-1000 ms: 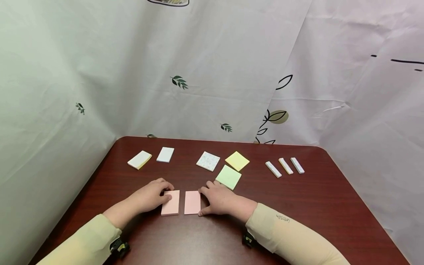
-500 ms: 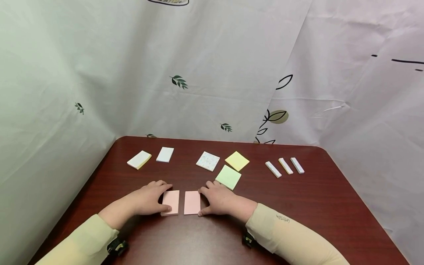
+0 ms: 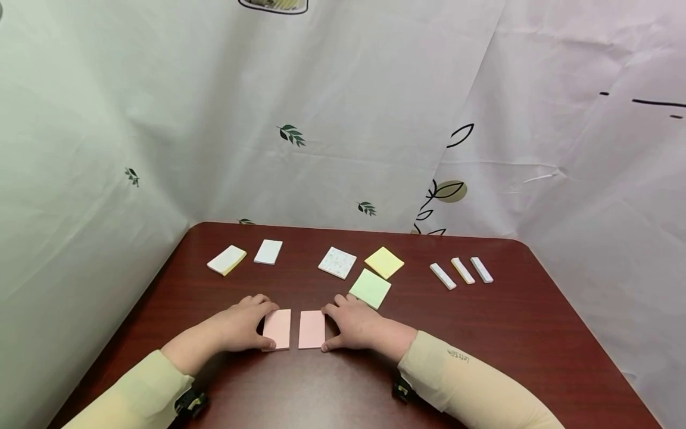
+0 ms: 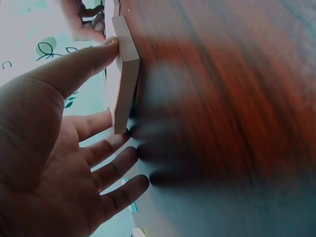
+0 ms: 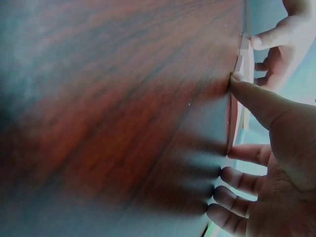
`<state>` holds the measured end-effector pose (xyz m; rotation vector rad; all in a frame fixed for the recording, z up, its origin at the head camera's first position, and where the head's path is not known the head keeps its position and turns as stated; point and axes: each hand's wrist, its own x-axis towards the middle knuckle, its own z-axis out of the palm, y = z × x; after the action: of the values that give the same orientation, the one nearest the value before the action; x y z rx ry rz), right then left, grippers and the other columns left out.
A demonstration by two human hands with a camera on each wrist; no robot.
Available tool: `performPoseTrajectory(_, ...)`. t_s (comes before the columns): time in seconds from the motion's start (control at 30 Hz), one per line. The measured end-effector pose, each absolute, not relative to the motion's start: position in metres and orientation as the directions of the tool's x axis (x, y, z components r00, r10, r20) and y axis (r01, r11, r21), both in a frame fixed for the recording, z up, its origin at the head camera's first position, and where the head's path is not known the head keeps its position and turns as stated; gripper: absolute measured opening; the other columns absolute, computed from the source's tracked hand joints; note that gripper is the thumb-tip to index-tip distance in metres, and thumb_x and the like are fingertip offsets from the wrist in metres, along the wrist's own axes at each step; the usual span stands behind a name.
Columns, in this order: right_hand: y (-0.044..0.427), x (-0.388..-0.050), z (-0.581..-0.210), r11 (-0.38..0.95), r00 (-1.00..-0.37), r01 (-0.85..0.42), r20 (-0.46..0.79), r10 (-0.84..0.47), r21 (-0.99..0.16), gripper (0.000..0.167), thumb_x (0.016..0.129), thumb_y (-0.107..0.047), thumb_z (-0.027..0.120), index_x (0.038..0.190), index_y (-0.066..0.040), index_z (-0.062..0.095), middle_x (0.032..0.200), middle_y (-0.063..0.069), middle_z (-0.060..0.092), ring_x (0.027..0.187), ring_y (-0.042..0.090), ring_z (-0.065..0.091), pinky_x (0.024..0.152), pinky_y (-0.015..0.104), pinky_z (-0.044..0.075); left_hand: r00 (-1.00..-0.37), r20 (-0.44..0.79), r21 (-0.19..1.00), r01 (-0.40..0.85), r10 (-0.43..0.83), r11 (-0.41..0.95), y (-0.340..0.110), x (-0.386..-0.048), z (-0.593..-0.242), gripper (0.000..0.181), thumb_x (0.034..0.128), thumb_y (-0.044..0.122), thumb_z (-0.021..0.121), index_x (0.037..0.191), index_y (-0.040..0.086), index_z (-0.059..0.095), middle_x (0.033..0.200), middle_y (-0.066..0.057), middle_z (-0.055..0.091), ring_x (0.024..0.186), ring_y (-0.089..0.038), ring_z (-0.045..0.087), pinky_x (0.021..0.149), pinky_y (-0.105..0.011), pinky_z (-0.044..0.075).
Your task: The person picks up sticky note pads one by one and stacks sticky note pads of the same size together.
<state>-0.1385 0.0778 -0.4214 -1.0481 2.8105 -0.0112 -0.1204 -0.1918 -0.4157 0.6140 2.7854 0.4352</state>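
Step in hand, my read: squaring up two pink pads side by side. Going left to right: two white pads (image 3: 227, 260) are lying apart at the far left of the tabletop (image 3: 300, 393). Left hand (image 3: 241, 326) is partly curled, thumb on the near end of the left pink pad (image 3: 278, 329), index at its far end, so it's lightly pinching the pad lengthwise. Its other fingers are spreading out past the far end. A narrow strip of tabletop is showing between that pad and the right pink pad (image 3: 312, 329). Right hand (image 3: 355, 323) is mirroring the pose: thumb at the near right corner, index at the far one, lightly holding. Its other fingers are sitting near the green pad (image 3: 370, 289); can't tell if they're touching. Forearms are angling in from both sides, palms facing inward. Next move probably calls for even inward pressure, ends level, without one pad riding over the other.
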Motion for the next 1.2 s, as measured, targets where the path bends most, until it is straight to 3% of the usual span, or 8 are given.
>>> performPoseTrajectory(0.2,0.078,-0.139,-0.421,0.754,-0.744,-0.654,-0.128,-0.656,-0.057,0.07,0.076,-0.064,0.075,0.127,-0.017,0.062,0.105,0.001,0.055,0.093,0.018,0.051,0.083,0.032,0.048,-0.889,-0.17,0.411,0.327,0.424,0.851,-0.189,-0.118,-0.417,0.07,0.0743,0.034,0.086,0.131,0.008,0.055,0.123,-0.006,0.056,0.113,-0.023,0.052,0.093,-0.045,0.046)
performPoseTrajectory(0.47,0.079,-0.137,-0.421,0.756,-0.746,-0.652,-0.128,-0.654,-0.061,0.07,0.077,-0.064,0.075,0.128,-0.017,0.062,0.106,0.001,0.055,0.093,0.018,0.051,0.084,0.031,0.048,-0.91,-0.192,0.492,0.235,0.368,0.838,-0.187,-0.115,-0.418,0.069,0.0722,0.027,0.089,0.127,0.017,0.048,0.097,0.001,0.06,0.081,-0.014,0.054,0.076,-0.038,0.046)
performPoseTrajectory(0.83,0.08,-0.141,-0.421,0.762,-0.752,-0.641,-0.127,-0.647,-0.094,0.071,0.075,-0.064,0.076,0.128,-0.018,0.062,0.106,0.0,0.055,0.092,0.016,0.051,0.084,0.03,0.048,-0.861,-0.138,0.702,0.264,0.489,0.662,-0.199,-0.127,-0.421,0.051,0.0856,0.013,0.077,0.13,0.015,0.052,0.083,0.002,0.058,0.075,-0.015,0.054,0.067,-0.033,0.045)
performPoseTrajectory(1.07,0.08,-0.143,-0.423,0.762,-0.752,-0.637,-0.124,-0.647,-0.117,0.073,0.074,-0.063,0.078,0.13,-0.019,0.062,0.108,0.0,0.055,0.093,0.016,0.051,0.085,0.028,0.047,-0.841,-0.172,0.821,0.165,0.512,0.547,-0.207,-0.132,-0.422,0.047,0.0911,0.008,0.07,0.134,0.012,0.052,0.079,-0.005,0.061,0.065,-0.022,0.057,0.057,-0.035,0.046)
performPoseTrajectory(1.2,0.08,-0.144,-0.424,0.762,-0.752,-0.635,-0.128,-0.647,-0.125,0.074,0.074,-0.062,0.079,0.131,-0.019,0.061,0.109,0.0,0.056,0.095,0.017,0.052,0.087,0.028,0.047,-0.834,-0.178,0.855,0.131,0.522,0.502,-0.206,-0.133,-0.421,0.047,0.0927,0.009,0.068,0.136,0.011,0.05,0.084,-0.007,0.063,0.068,-0.025,0.06,0.059,-0.037,0.049)
